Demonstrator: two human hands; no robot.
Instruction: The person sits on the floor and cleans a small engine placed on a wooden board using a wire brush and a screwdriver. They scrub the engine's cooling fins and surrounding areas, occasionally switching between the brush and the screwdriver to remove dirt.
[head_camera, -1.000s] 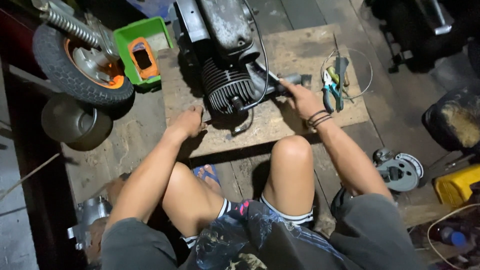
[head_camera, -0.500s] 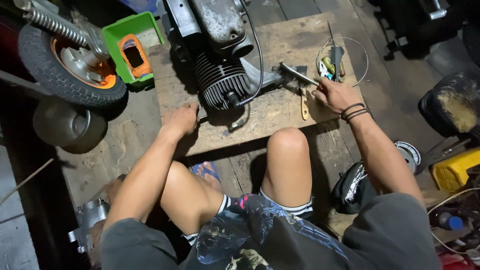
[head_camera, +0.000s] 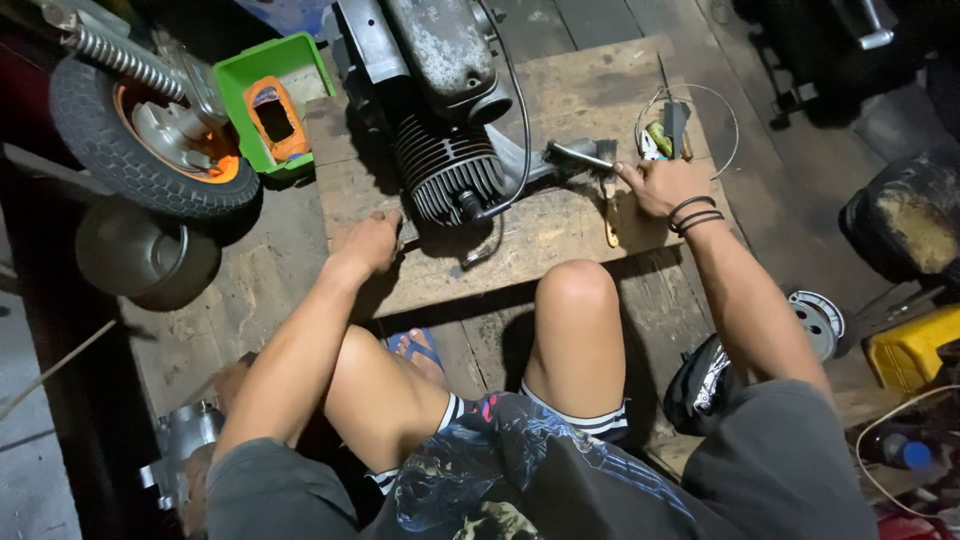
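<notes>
A dark, finned engine (head_camera: 445, 130) lies on a wooden board (head_camera: 560, 235) in front of my knees. My left hand (head_camera: 368, 242) rests knuckles-up on the board by the cylinder's lower left, fingers curled; a thin metal piece shows between it and the engine, and I cannot tell whether I hold it. My right hand (head_camera: 662, 186) lies on the board right of the engine, index finger stretched toward a metal arm (head_camera: 578, 155) that sticks out of it. A wooden-handled tool (head_camera: 610, 215) lies just left of that hand, apart from it. Green-handled pliers (head_camera: 662, 138) and a wire loop lie just beyond.
A small wheel (head_camera: 150, 130) with an orange hub and a spring strut stands at the upper left, a green tray (head_camera: 275, 95) beside it. A dark round pot (head_camera: 145, 255) sits left of the board. A metal disc (head_camera: 820, 320) and a yellow container (head_camera: 915, 350) lie at the right.
My right hand has left the metal arm of the engine and moved right, down onto the board near the pliers. My left hand has stayed by the cylinder.
</notes>
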